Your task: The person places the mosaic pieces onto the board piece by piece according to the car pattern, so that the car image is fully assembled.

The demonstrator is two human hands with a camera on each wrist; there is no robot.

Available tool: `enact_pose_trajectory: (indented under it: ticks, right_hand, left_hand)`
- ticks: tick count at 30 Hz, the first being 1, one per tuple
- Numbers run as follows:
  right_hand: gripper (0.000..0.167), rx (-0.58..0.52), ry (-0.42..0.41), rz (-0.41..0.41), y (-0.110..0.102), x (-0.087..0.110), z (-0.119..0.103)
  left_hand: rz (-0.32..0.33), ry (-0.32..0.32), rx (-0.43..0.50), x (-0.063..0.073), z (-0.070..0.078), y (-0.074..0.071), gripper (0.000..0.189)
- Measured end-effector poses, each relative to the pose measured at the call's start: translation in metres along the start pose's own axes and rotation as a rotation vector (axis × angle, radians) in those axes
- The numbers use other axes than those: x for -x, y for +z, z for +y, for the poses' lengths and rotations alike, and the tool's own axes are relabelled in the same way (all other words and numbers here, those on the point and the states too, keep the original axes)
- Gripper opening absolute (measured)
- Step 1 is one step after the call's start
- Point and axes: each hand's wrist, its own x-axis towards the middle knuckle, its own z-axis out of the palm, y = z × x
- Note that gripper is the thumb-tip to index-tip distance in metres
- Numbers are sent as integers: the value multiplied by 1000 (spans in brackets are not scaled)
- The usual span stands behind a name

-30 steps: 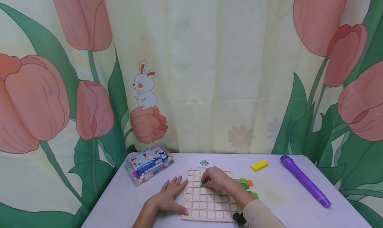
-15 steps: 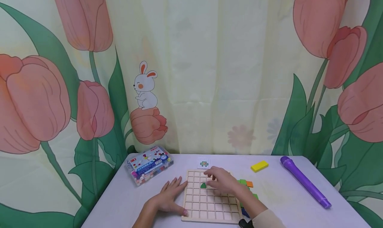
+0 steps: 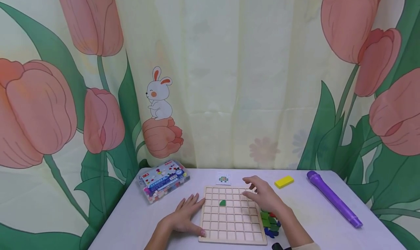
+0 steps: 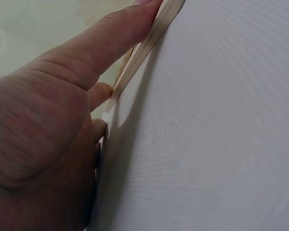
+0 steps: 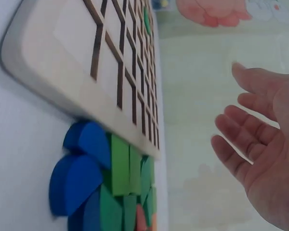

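A wooden grid board (image 3: pixel 234 226) lies on the table, and one green quarter-round block (image 3: pixel 222 203) sits in a cell of its upper left part. My left hand (image 3: pixel 184 218) rests along the board's left side, fingers spread, the thumb on its lower left edge. In the left wrist view that thumb (image 4: pixel 120 36) touches the wooden rim. Above the board's upper right corner my right hand (image 3: pixel 264 196) hovers with nothing in its loosely bent fingers. Coloured blocks (image 3: pixel 270 222), green, blue and red, lie against the board's right side; the right wrist view shows blue rounded blocks (image 5: pixel 77 180) nearest.
A small pattern card (image 3: pixel 223 179) lies just behind the board. At the back left stands a clear plastic case (image 3: pixel 164 180) of small coloured pieces. A yellow block (image 3: pixel 284 181) and a purple microphone-shaped stick (image 3: pixel 334 199) lie to the right. A patterned curtain (image 3: pixel 210 96) hangs behind the table.
My right hand has let go of the green quarter-round block in the grid cell and moved right, off the middle of the board. My left hand has stayed in place.
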Motion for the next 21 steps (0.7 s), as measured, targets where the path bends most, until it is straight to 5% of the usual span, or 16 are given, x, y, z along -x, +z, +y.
enact_pose_trajectory:
  ticks: [12, 21]
  right_hand:
    - [48, -47, 157, 36, -23, 10, 32]
    - [40, -64, 297, -2, -22, 13, 50]
  left_hand:
    - [18, 17, -11, -2, -1, -1, 120]
    - [23, 38, -11, 1, 0, 0, 118]
